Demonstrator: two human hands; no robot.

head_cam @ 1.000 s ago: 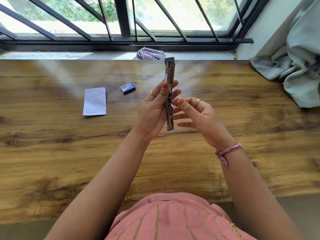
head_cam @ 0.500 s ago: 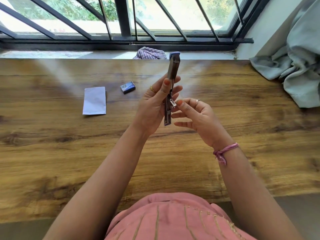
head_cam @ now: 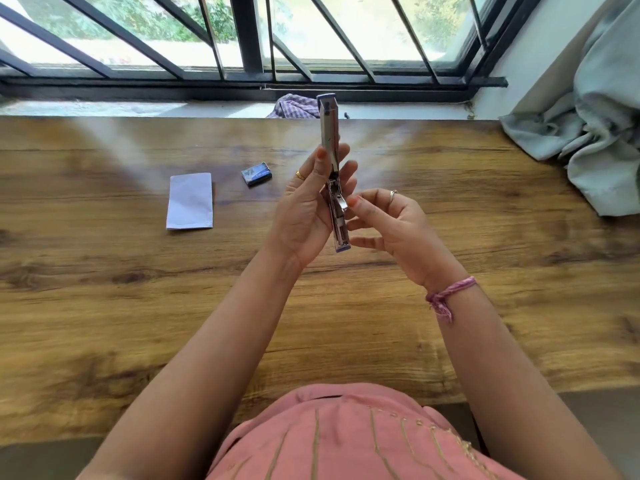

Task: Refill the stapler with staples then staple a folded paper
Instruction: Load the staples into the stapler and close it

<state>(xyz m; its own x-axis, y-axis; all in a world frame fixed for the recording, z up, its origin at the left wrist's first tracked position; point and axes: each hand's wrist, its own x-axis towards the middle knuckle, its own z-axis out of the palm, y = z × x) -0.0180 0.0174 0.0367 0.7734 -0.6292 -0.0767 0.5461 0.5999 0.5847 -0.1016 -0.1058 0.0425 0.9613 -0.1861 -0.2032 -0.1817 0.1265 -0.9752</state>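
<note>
1. Left hand raised above the wooden surface, fingers and thumb curled round the stapler, gripping it near the hinge.
2. Stapler swung fully open and held almost upright: one metal arm pointing up past the fingertips towards the window, the other pointing down to a blue-tipped end beside the left palm.
3. Right hand just beside the stapler's lower half, index finger and thumb brought together at a small shiny metal part on the lower arm; cannot tell for sure whether pinching that part or only touching it. Remaining fingers loosely curled, little finger stretched towards the lower end.
4. Folded paper, white, lying flat on the surface well left of the hands, untouched.
5. Small dark blue staple box resting on the surface between the folded paper and the left hand, near the paper's far right corner but apart from it.
6. Checked cloth bunched on the window sill behind the stapler's upper end.
7. Pale grey-green curtain heaped on the far right edge of the surface.
</note>
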